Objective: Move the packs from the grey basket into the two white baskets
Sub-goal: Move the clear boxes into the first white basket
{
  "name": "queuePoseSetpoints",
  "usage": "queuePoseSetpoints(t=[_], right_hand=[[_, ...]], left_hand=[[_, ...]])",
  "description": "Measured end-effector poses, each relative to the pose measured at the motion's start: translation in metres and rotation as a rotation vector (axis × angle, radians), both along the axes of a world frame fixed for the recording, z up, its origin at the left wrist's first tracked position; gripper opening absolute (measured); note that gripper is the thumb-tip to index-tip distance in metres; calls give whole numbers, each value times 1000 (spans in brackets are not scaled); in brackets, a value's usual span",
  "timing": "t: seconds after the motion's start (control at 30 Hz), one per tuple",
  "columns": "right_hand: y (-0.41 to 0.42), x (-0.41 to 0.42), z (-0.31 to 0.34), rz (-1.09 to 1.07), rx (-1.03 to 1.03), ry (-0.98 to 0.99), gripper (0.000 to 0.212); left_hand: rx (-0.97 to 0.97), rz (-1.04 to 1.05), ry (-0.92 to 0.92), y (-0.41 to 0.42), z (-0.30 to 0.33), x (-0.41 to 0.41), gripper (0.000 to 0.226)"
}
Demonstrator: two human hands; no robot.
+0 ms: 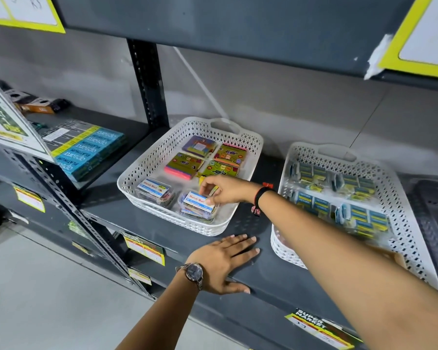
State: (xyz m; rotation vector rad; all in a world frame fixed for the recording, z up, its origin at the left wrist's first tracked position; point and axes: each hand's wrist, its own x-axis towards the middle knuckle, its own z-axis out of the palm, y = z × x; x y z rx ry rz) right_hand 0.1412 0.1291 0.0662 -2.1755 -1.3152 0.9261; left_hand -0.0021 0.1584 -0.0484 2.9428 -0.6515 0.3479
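Note:
The left white basket (147, 170) stands on the dark shelf (263, 276). It holds several colourful note-pad packs (185, 165) at the back and a clear labelled pack (153, 189) at the front left. My right hand (225, 190) reaches into this basket, its fingertips pinched on the far edge of a second clear labelled pack (199, 204), which rests at the front right. My left hand (228, 258) lies flat on the shelf in front of the basket, fingers spread. The right white basket (402, 198) holds several small blue-and-yellow packs (339, 193). A grey basket (435, 203) shows only partly at the far right.
The upper shelf (238, 18) hangs low over the baskets. A perforated upright post (148, 82) stands behind the left basket. Blue boxes (86, 150) lie on the neighbouring shelf to the left. Price tags (144, 248) line the shelf's front edge.

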Motion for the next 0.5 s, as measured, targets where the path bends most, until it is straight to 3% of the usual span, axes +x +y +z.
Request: queuePoseSetpoints(t=[0.5], right_hand=[[-4,5,1,36,25,-1,36]], left_hand=[[8,-10,-11,-1,-1,1,78]])
